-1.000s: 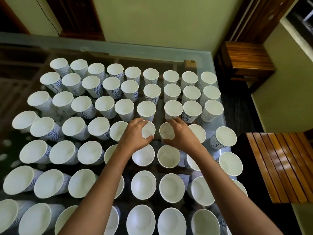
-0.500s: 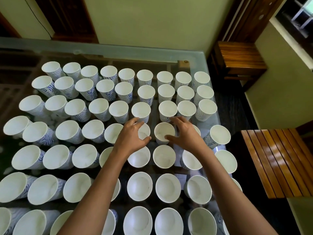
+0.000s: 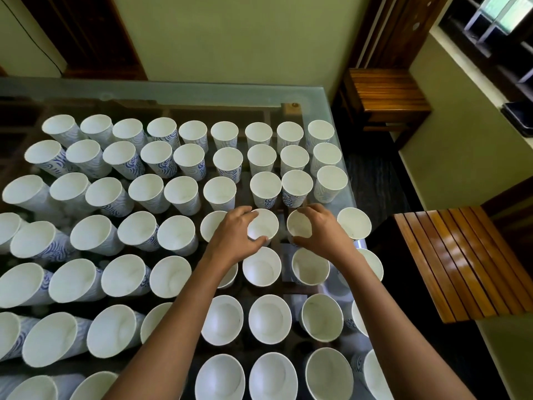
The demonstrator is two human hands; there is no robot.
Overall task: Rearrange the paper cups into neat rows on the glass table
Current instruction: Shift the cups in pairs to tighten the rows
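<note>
We've slid both paper cups (image 3: 263,226) rightward into column on the desk (image 3: 173,92), left hand (image 3: 233,236) and right hand (image 3: 324,236) each curled round one.

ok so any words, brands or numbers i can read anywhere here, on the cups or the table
None: no word, number or sign is readable.
The paper cups carry only a blue swirl pattern, no legible lettering.
The glass table and the wooden bench bear no text.

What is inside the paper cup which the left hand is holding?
Nothing: the left-hand cup is empty; its white inside and bottom show. The left hand hides part of its rim. The right hand grips the right-hand cup.
</note>
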